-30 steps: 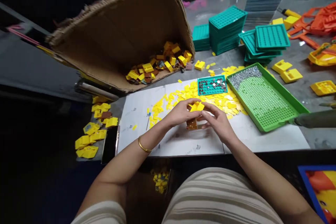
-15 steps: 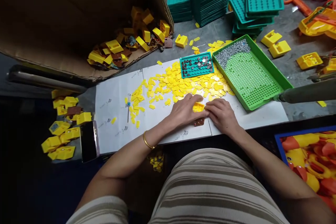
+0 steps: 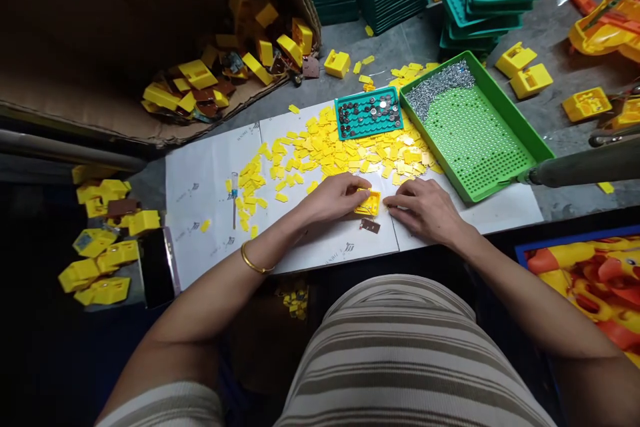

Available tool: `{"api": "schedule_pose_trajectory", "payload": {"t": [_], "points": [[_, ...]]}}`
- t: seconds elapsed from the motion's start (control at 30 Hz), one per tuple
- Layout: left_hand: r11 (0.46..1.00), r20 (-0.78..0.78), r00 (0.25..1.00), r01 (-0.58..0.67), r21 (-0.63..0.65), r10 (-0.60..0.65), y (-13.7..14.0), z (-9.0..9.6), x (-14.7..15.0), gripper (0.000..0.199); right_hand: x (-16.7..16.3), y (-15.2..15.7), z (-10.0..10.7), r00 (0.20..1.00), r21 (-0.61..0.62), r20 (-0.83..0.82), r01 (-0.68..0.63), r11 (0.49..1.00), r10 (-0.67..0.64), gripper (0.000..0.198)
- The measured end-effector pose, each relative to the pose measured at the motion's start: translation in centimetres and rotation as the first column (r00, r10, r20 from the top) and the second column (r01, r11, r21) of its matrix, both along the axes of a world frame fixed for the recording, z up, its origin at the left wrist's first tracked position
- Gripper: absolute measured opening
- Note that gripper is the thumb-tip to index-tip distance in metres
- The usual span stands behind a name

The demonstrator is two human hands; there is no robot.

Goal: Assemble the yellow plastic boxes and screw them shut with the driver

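Observation:
My left hand [image 3: 336, 197] grips the left side of a small open yellow plastic case [image 3: 369, 203], thumb and fingers at its edges, on the white paper. The hollow side of the case faces up, with small metal parts inside that are too small to make out. A brown circuit board [image 3: 371, 226] lies just below the case, close against it. To the right, with a small gap to the case, my right hand [image 3: 423, 208] has thumb and fingertips pinched together; whatever is between them is too small to see.
Beyond the hands lie many flat yellow pieces [image 3: 325, 147]. Behind are a teal tray [image 3: 369, 128] of button cells and a green tray [image 3: 515, 140] holding silver screws. A screwdriver [image 3: 234, 203] and a phone [image 3: 156, 267] lie left. A cardboard box [image 3: 200, 127] holds yellow cases.
My right hand has drawn away from the case to the right. The case now shows more, and the brown board is less covered. The view has shifted slightly.

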State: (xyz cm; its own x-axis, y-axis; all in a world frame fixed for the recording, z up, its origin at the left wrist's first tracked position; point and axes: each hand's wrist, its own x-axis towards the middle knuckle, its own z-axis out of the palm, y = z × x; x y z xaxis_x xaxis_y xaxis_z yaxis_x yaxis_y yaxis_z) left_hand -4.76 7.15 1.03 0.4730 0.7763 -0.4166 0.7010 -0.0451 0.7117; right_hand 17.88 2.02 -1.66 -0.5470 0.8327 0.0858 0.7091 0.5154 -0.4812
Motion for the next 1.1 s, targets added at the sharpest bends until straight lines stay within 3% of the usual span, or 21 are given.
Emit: {"api": "schedule_pose_trajectory", "payload": {"t": [0.17,0.27,0.43,0.53,0.63,0.73,0.9,1.0,1.1], "points": [[0.962,0.085,0.981,-0.15,-0.229,0.173,-0.2,0.2,-0.5,0.027,-0.2,-0.1,0.0,1.0,-0.03,0.013,0.018,0.999,-0.018,0.021],[0.89,0.063,0.953,-0.251,-0.38,0.296,-0.7,0.8,-0.6,0.023,-0.1,-0.3,0.3,0.998,-0.065,0.059,0.002,0.998,0.002,0.021],[0.762,0.026,0.881,-0.392,-0.515,0.472,-1.1,1.7,-0.5,0.017,0.4,0.2,1.3,0.996,-0.088,0.089,-0.007,0.996,0.015,0.02],[0.649,0.08,0.777,-0.459,-0.607,0.625,-1.0,2.3,-0.4,0.017,0.9,0.7,2.5,0.975,-0.115,-0.145,0.151,0.982,-0.167,0.017],[0.53,0.105,0.658,-0.489,-0.693,0.745,-1.2,2.6,-0.2,0.021,0.8,0.7,3.6,0.822,-0.257,-0.402,0.321,0.912,-0.403,0.017],[0.433,0.133,0.549,-0.463,-0.773,0.825,-2.3,2.4,0.5,0.024,-0.2,-0.1,3.7,0.725,-0.45,-0.458,0.31,0.838,-0.514,0.02],[0.344,0.239,0.307,-0.356,-0.869,0.921,-4.8,1.6,2.4,0.044,-1.9,-1.5,3.0,0.607,-0.667,-0.492,0.198,0.718,-0.624,0.028],[0.294,0.256,0.166,-0.282,-0.913,0.952,-5.8,1.4,3.3,0.03,-2.3,-1.8,3.1,0.587,-0.653,-0.524,0.188,0.734,-0.617,0.025],[0.314,0.291,0.123,-0.277,-0.908,0.949,-6.5,1.3,4.0,0.025,-2.5,-1.9,3.2,0.636,-0.554,-0.534,0.235,0.799,-0.558,0.018]]}}
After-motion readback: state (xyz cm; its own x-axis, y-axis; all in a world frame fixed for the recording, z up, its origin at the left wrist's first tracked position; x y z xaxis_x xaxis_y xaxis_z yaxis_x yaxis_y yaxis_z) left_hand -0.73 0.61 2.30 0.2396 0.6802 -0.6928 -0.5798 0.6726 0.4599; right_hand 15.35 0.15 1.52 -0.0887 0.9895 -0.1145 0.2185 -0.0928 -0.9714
